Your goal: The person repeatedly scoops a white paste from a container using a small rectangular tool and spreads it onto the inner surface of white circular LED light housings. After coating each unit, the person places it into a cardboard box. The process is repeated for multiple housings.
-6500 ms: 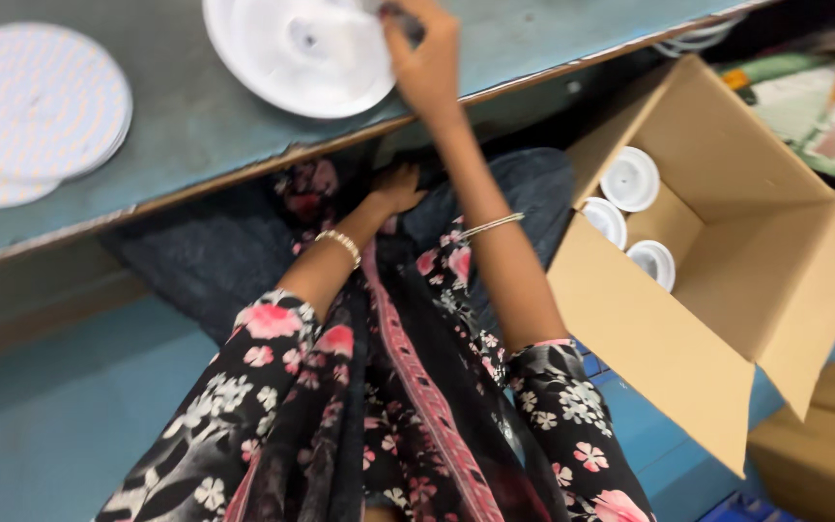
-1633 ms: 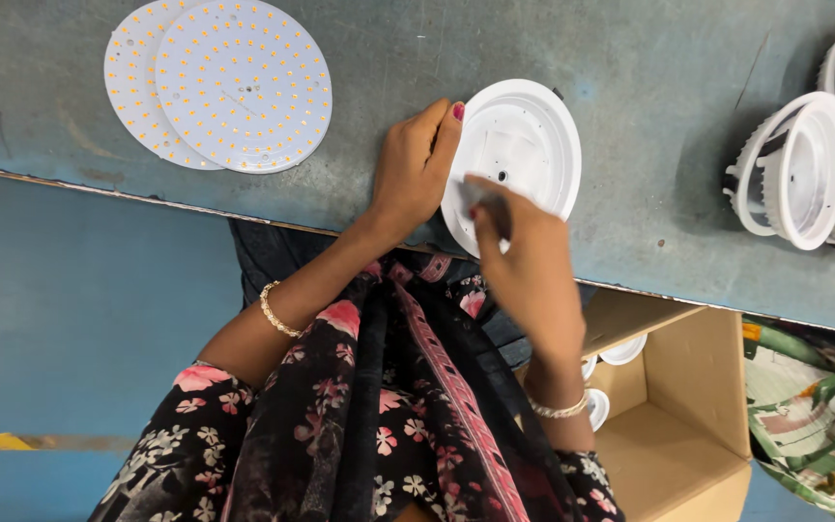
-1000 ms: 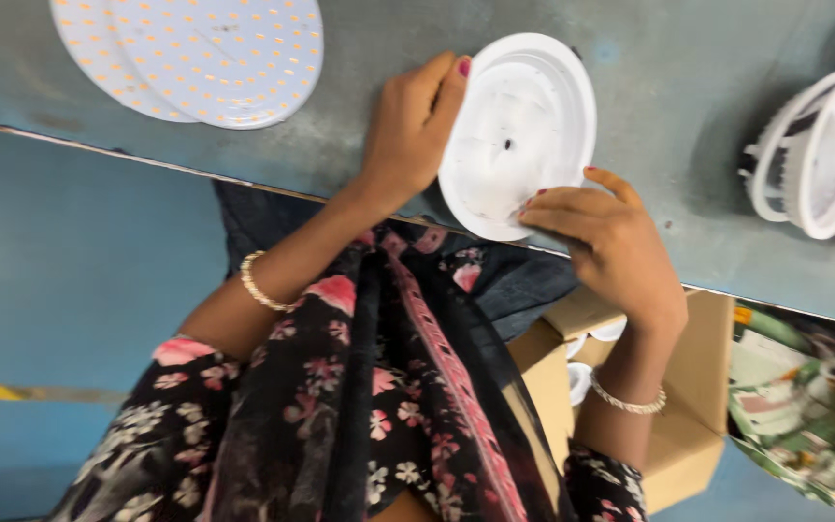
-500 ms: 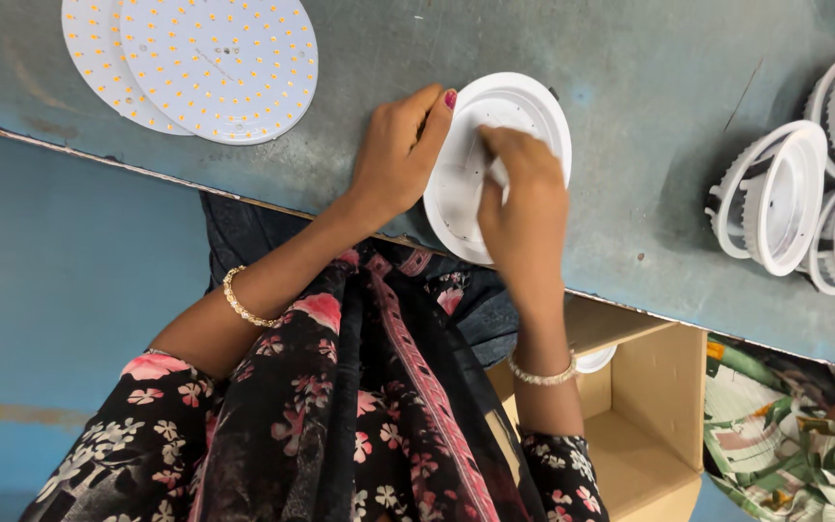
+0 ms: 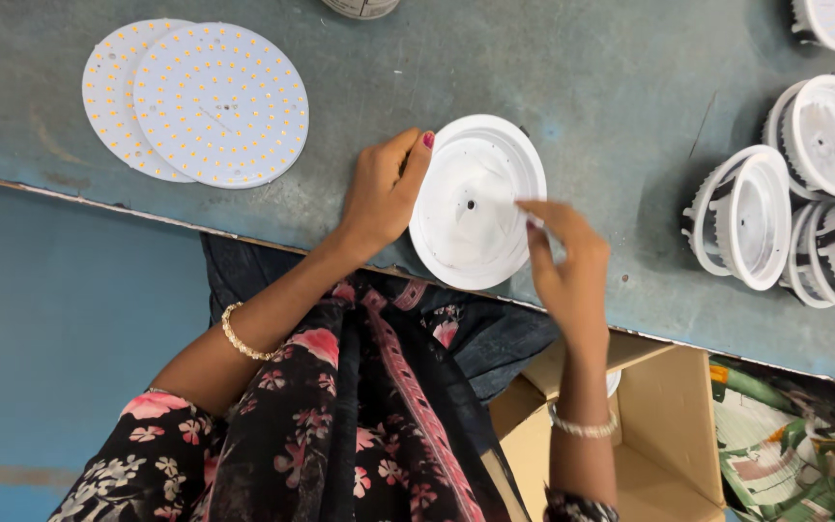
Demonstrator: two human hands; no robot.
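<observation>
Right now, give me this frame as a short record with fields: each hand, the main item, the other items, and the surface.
left hand: grips the left rim of the white round housing, thumb on the rim
right hand: fingers pinched at the housing's right side; whether they hold anything cannot be told
housing: lies open side up at the near table edge, small hole at its centre
left of it: two overlapping round LED boards
right of it: cluster of white finned lamp bodies
surface: grey-blue worktable
below the table: open cardboard box

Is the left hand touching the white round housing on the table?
Touching. The head view shows the left hand with its fingers curled against the rim of the white round housing.
</observation>
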